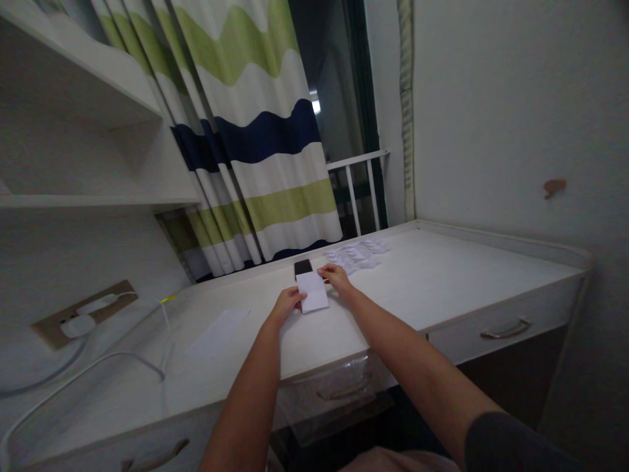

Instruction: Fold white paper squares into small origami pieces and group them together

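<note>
A small folded white paper [313, 291] lies on the white desk [422, 282] in front of me. My left hand [286, 304] grips its near left edge, fingers curled onto the sheet. My right hand [335, 276] pinches its far right corner. A black phone-like slab [303, 267] lies flat just beyond the paper, touching its far edge.
A heap of small white paper pieces [358, 254] sits further back on the desk. A flat white sheet [217, 332] lies to the left, near a white cable [88, 373] and a wall socket with a plug [78, 322]. Striped curtain [255, 137], shelves [73, 118], and drawer handles [506, 330] surround the desk.
</note>
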Available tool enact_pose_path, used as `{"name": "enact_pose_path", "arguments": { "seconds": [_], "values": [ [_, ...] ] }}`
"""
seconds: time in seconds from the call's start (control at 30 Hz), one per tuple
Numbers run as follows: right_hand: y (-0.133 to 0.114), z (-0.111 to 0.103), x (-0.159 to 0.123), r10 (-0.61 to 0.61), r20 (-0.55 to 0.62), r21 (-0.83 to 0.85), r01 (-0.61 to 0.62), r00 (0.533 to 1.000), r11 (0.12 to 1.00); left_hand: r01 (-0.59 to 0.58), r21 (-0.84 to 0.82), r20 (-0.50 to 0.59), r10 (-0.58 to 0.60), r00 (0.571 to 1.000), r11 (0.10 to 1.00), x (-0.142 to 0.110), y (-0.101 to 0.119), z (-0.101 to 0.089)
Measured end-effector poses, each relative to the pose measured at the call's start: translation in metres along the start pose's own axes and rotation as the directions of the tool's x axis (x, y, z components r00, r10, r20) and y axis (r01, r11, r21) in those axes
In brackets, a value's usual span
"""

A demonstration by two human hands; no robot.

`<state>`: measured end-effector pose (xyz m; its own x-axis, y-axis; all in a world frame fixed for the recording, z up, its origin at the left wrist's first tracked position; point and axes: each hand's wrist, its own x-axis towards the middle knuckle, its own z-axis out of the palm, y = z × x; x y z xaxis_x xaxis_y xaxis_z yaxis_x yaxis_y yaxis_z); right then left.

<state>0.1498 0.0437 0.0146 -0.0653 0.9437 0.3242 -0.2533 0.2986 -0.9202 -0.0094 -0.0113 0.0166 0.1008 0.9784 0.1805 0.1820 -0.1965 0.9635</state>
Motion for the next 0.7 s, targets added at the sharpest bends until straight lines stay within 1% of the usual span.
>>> {"name": "enact_pose_path", "arguments": {
  "seconds": [0.1,0.17,0.23,0.3,0.4,0.53,0.7],
  "values": [
    [-0.002,0.001,-0.002,0.056,0.026,0.041,-0.057,0.998,0.998,0.003,-0.01,-0.016,-0.003,1.0,1.0,0.001,-0.001,-0.001],
    [-0.003,0.002,-0.004,0.121,0.056,0.054,-0.124,0.991,0.991,0.004,-0.027,-0.042,-0.005,0.999,1.0,0.002,-0.003,-0.002],
    [-0.003,0.004,-0.005,0.205,0.088,0.03,-0.208,0.975,0.978,0.006,-0.045,-0.086,-0.01,0.996,0.999,0.004,-0.005,-0.003],
    [-0.002,0.005,-0.007,0.263,0.147,-0.018,-0.263,0.954,0.965,0.004,-0.054,-0.137,-0.012,0.991,0.999,0.005,-0.006,-0.005],
    [-0.001,0.006,-0.009,0.266,0.228,-0.051,-0.261,0.937,0.964,-0.004,-0.072,-0.179,-0.009,0.984,0.997,0.006,-0.007,-0.006],
    [-0.003,0.006,-0.01,0.254,0.199,-0.017,-0.256,0.946,0.967,-0.017,-0.141,-0.174,-0.008,0.985,0.99,0.008,-0.007,-0.005],
    [-0.004,0.006,-0.009,0.275,0.191,0.018,-0.283,0.942,0.959,-0.057,-0.182,-0.214,0.017,0.977,0.982,0.01,-0.007,-0.005]
  ]
}}
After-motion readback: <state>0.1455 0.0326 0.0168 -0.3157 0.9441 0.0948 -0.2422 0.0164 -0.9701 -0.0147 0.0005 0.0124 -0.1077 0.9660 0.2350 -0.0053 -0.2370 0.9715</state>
